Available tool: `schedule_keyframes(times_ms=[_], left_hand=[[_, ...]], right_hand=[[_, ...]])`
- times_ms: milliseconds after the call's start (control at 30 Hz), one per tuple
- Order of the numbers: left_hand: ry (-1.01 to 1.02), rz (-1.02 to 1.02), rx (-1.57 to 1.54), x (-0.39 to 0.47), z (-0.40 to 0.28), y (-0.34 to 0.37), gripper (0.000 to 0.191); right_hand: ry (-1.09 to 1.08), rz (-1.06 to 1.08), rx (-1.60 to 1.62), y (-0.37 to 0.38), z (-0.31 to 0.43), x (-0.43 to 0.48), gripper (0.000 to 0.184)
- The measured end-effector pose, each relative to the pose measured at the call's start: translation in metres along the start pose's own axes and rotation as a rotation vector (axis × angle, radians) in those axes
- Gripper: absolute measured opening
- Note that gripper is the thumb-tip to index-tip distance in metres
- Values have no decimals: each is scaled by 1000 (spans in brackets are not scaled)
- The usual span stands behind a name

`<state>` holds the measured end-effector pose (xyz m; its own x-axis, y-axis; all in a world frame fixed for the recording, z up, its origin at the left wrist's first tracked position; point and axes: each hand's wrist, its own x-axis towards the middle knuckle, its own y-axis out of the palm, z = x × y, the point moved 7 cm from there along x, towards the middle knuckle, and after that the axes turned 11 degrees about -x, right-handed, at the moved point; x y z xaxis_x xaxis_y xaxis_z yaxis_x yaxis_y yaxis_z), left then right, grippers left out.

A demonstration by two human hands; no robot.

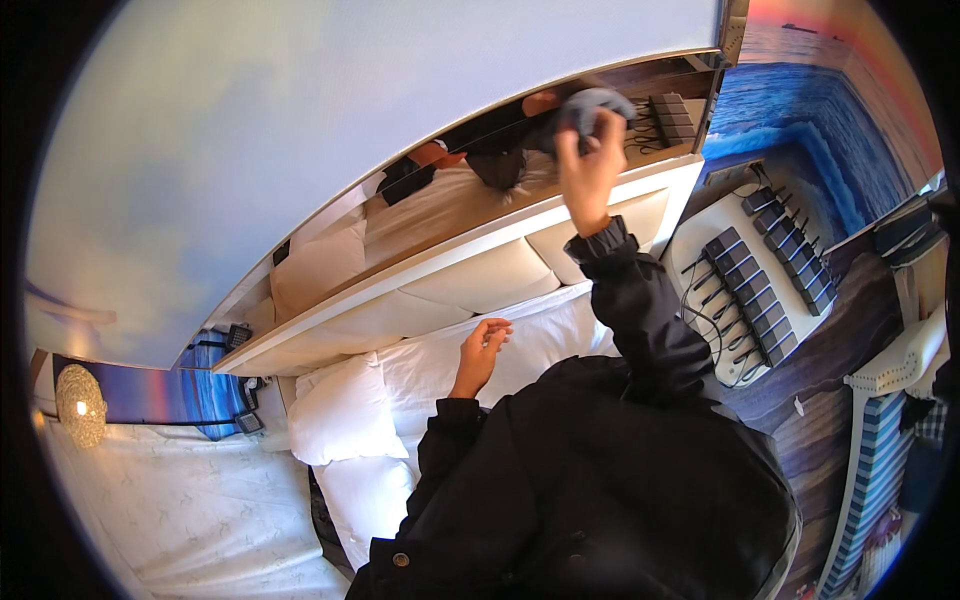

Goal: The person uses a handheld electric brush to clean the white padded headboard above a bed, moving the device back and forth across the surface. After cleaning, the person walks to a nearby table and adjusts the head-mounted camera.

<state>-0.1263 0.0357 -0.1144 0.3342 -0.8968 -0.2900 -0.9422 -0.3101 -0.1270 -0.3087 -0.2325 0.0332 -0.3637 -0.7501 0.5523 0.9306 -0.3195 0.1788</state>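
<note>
My right hand (592, 165) grips a bunched grey cloth (596, 109) and presses it to a long mirror panel (442, 214) on the wall. Hand and cloth look slightly blurred. In the mirror I see reflected parts of dark clothing, a hand and the bed. Below the mirror runs the white top edge of a padded cream headboard (480, 277). My left hand (482, 358) hangs above the white bed sheet (517, 360), empty, with its fingers loosely curled and apart.
White pillows (349, 412) lie at the bed's left. Right of the headboard, a white bedside table (731, 217) bears rows of dark boxes (750, 296) with cables. A second bed (202, 510) and a woven lamp (81, 409) are at left, a striped bench (870, 465) at right.
</note>
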Motion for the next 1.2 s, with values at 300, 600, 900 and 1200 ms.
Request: schedule_keyframes(times_ms=[300,600,900,1200], left_hand=[[-2,-6,8,-7,8,6,24],[10,26,-7,-5,7,14,24],[18,140,32,-6,1,33,27],[3,147,33,-7,4,38,25]], right_hand=[[413,-34,-149,-17,-52,-33,41],[401,-25,-77,-11,-50,-46,40],[101,251,406,26,-26,-13,21],[334,21,70,-11,-43,-1,23]])
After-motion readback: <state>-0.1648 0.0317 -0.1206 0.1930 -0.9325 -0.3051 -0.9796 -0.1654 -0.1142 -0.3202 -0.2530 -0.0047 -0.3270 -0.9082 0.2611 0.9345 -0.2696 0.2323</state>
